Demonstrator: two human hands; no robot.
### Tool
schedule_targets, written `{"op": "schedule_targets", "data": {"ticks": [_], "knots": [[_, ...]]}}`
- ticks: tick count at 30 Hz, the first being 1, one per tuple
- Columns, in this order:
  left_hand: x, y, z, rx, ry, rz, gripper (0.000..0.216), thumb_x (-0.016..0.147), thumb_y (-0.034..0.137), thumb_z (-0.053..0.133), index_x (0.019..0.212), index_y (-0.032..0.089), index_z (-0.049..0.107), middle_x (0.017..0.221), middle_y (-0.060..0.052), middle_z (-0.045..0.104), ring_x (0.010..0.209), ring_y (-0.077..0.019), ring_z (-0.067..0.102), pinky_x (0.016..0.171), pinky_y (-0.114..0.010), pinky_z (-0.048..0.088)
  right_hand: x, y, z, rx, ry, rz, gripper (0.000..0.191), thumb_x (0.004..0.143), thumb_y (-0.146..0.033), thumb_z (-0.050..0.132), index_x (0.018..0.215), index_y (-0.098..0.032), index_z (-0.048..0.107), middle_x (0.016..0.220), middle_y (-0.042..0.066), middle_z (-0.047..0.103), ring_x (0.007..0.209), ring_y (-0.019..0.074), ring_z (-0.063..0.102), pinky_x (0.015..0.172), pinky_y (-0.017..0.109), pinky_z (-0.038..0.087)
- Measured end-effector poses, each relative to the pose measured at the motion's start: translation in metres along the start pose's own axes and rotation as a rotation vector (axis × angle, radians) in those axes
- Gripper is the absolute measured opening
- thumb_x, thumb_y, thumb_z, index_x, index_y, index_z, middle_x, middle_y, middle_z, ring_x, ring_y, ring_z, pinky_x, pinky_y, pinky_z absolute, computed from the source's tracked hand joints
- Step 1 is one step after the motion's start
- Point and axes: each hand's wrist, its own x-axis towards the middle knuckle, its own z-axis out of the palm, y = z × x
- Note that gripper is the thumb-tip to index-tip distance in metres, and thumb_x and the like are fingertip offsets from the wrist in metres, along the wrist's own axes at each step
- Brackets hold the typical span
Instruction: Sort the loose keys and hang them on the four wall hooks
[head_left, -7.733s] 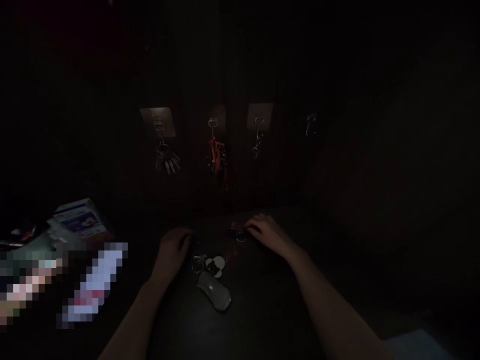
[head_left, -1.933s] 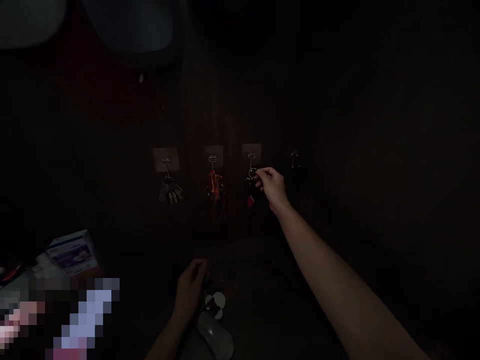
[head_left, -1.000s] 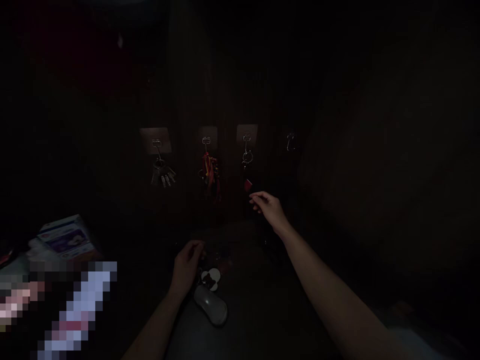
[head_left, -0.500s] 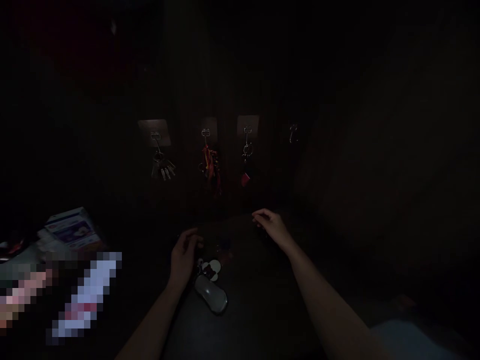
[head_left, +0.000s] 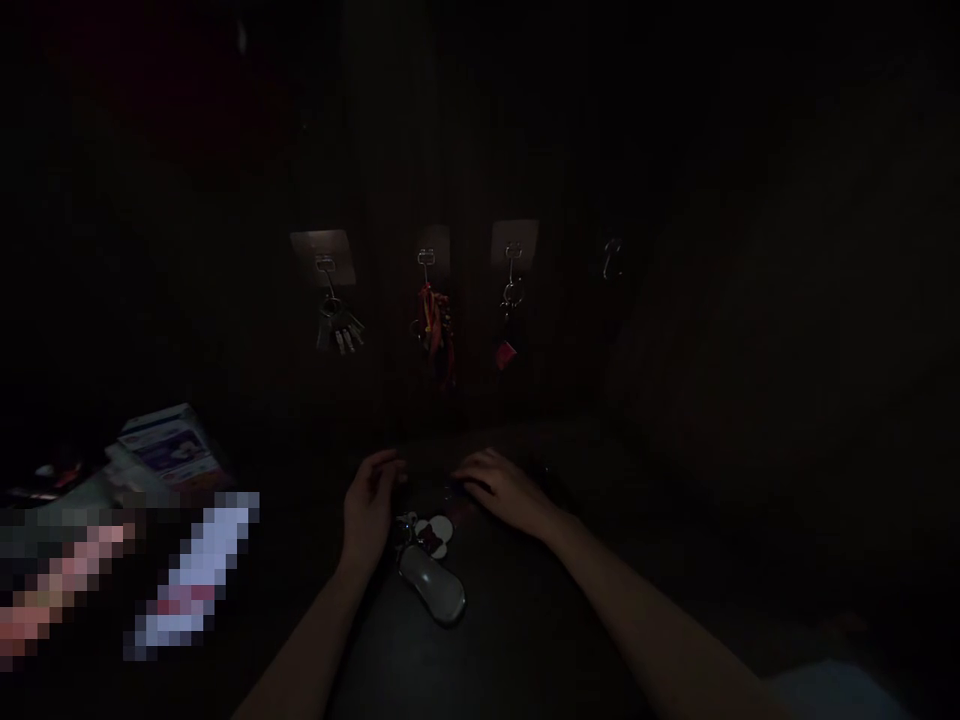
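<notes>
The left hand [head_left: 367, 505] is half open above the counter [head_left: 442, 680], its fingers loosely curled around visible space. Just beside it, toward the right hand [head_left: 499, 490], lies a grey key fob [head_left: 433, 585] with a white clover-shaped charm [head_left: 437, 535]. The right hand's fingers are bent, with a gap at the thumb, near a small dark object [head_left: 448, 492]; whether they grip it cannot be told. Beyond and above both hands hang a bunch of keys [head_left: 341, 328], red-orange cords [head_left: 436, 325] and a key ring [head_left: 513, 291] with a red tag [head_left: 506, 355], each on a hook.
</notes>
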Motion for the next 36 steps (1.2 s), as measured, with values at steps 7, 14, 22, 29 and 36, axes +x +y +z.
{"op": "schedule_targets", "data": {"ticks": [7,14,22,29,36], "knots": [[0.000,-0.003,0.007,0.047,-0.078,0.019,0.029,0.080,0.040,0.050,0.099,0.019,0.058,0.089,-0.004,0.068,0.076,-0.0161,0.065,0.074,-0.029,0.049,0.004,-0.006,0.008,-0.086,-0.072,0.047,0.026,0.089,-0.029,0.049,0.111,-0.027,0.062,0.116,0.005,0.059,0.110,0.0220,0.048,0.093,0.042,0.035],[-0.007,-0.005,0.014,0.167,-0.206,0.093,0.025,0.081,0.033,0.050,0.101,0.022,0.061,0.094,-0.003,0.069,0.088,-0.0184,0.065,0.078,-0.029,0.048,0.007,0.001,0.016,-0.094,-0.072,0.057,0.018,0.087,-0.024,0.052,0.100,-0.024,0.064,0.110,0.004,0.060,0.105,0.0213,0.049,0.089,0.040,0.037],[-0.008,-0.013,0.015,0.325,-0.334,0.234,0.023,0.085,0.025,0.046,0.102,0.023,0.061,0.102,-0.002,0.067,0.096,-0.0174,0.062,0.084,-0.029,0.047,0.006,-0.003,0.011,-0.006,0.003,0.062,0.011,0.086,-0.023,0.053,0.089,-0.021,0.063,0.094,0.004,0.064,0.094,0.0206,0.054,0.084,0.037,0.038],[-0.012,-0.012,0.015,0.439,-0.378,0.346,0.023,0.084,0.021,0.049,0.102,0.024,0.062,0.101,-0.002,0.068,0.097,-0.0184,0.061,0.087,-0.034,0.045,0.011,-0.014,0.007,0.530,0.128,0.259,0.011,0.080,-0.026,0.056,0.077,-0.019,0.064,0.076,0.000,0.065,0.075,0.0160,0.060,0.069,0.026,0.042],[-0.017,-0.001,0.016,0.445,-0.337,0.395,0.024,0.081,0.021,0.057,0.104,0.025,0.060,0.100,-0.002,0.067,0.096,-0.0195,0.060,0.084,-0.034,0.045,0.012,-0.021,0.006,0.898,0.140,0.455,0.016,0.072,-0.034,0.062,0.070,-0.019,0.063,0.067,-0.002,0.062,0.066,0.0138,0.057,0.064,0.025,0.041]]}}
